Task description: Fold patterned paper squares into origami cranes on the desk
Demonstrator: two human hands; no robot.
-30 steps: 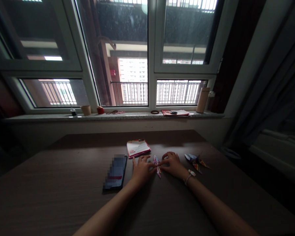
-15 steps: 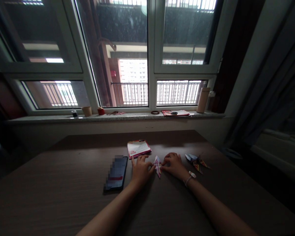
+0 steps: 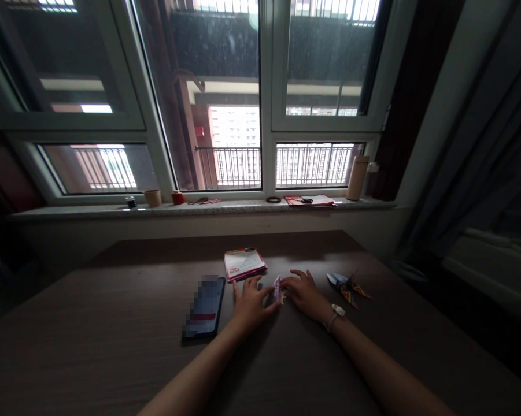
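Basically, a dark phone [image 3: 207,312] lies on the brown table [image 3: 113,323] just left of the L hand [image 3: 252,302], w/ a paper stack [image 3: 244,264] just beyond that hand's fingers. Some folded scraps [image 3: 346,287] sit to the R, apart from the R hand [image 3: 306,294]. On the window sill [image 3: 238,207], L to R: small dark bottle [image 3: 130,201], tan cup [image 3: 152,198], red item [image 3: 177,197], dark ring [image 3: 273,200], red-edged papers [image 3: 323,200] & a tall tan flask [image 3: 358,178].

Folded paper [image 3: 278,288], pink/white w/ a bit of yellow, is on the table btwn the hands, its edges partly hidden by fingers. L hand: half open, thumb & forefinger apart, tips at the paper's near end & L side. R hand: loosely curled, fingertips at its R edge, bracelet [image 3: 338,310] on wrist. Can't tell if either actually pinches it.

Top sheet of the stack has printed lines, too small to read; phone screen's partly pixelated, w/ a red bar low down. No. of sheets in the stack: can't tell.
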